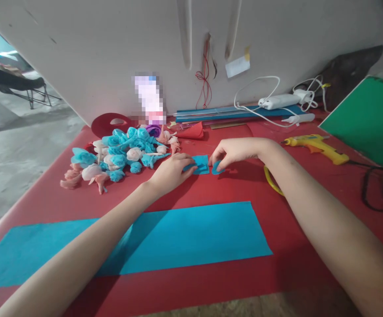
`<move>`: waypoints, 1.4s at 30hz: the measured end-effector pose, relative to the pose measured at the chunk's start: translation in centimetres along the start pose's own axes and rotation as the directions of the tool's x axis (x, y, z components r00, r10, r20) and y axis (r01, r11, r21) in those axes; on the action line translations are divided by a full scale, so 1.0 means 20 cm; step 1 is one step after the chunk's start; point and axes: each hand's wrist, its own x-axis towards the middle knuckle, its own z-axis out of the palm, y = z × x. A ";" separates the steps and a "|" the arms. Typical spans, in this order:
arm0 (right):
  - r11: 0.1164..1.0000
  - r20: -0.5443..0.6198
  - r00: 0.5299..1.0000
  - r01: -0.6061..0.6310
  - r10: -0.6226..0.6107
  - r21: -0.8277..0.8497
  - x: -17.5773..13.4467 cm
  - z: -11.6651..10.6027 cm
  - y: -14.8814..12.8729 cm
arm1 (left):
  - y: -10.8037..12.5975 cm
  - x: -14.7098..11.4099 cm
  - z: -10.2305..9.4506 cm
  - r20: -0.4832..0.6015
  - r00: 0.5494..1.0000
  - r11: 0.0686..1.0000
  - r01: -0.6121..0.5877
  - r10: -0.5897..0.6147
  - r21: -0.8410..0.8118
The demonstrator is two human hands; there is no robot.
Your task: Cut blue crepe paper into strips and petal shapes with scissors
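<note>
My left hand [178,170] has its fingers closed on a small blue crepe-paper piece [189,167], partly hidden under them. Beside it, a folded blue paper square [202,164] lies on the red tabletop. My right hand [232,151] pinches a small rounded blue paper piece [216,167] between thumb and fingers, just right of the square. A long blue crepe-paper strip [198,237] stretches across the table below both hands, with my left forearm over it. To the left of my left hand sits a pile of blue, white and pink paper flowers [118,154].
A yellow glue gun [316,146] with a black cord lies at the right. Near my right forearm shows a yellow curved piece [271,181]. At the back are a white power strip [279,101], a red ring [100,125] and a green board [366,119].
</note>
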 end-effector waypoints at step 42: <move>0.819 -0.710 0.562 -0.573 0.424 0.035 -0.55 0.41 0.43 | 0.20 -0.60 -0.12 -0.021 0.992 0.992 -0.124 0.123 -0.021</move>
